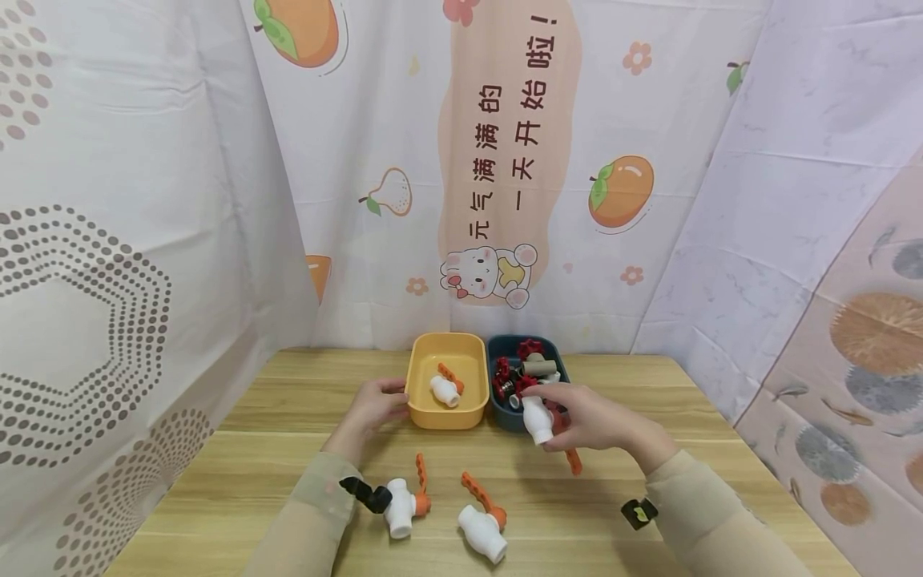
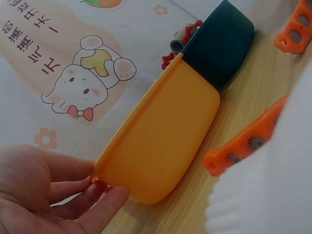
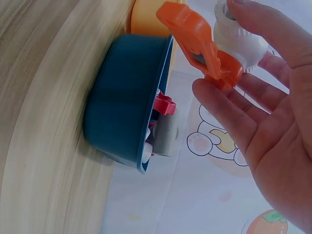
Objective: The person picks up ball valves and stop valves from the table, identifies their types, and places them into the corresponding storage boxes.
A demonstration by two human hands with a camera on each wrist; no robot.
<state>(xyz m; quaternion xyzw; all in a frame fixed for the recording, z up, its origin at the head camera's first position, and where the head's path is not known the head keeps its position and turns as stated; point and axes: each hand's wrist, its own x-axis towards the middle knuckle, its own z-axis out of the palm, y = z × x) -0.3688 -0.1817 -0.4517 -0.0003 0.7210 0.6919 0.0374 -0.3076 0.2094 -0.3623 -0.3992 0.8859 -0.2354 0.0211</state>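
In the head view my right hand (image 1: 587, 417) grips a white plastic ball valve (image 1: 537, 420) by its body, over the near edge of the blue bin (image 1: 513, 421). Its orange lever (image 3: 187, 29) points away from the palm in the right wrist view. My left hand (image 1: 371, 413) rests its fingertips against the left side of the yellow bin (image 1: 447, 419), close to the rim. Inside that bin lies another white valve (image 1: 445, 391) with an orange lever.
Two more white valves, one at left (image 1: 400, 509) and one at centre (image 1: 483, 533), lie on the wooden table (image 1: 613, 521) near the front. The blue bin holds red handwheels (image 1: 530, 348) and a grey pipe piece (image 1: 538, 368). A printed curtain (image 1: 375, 264) hangs behind.
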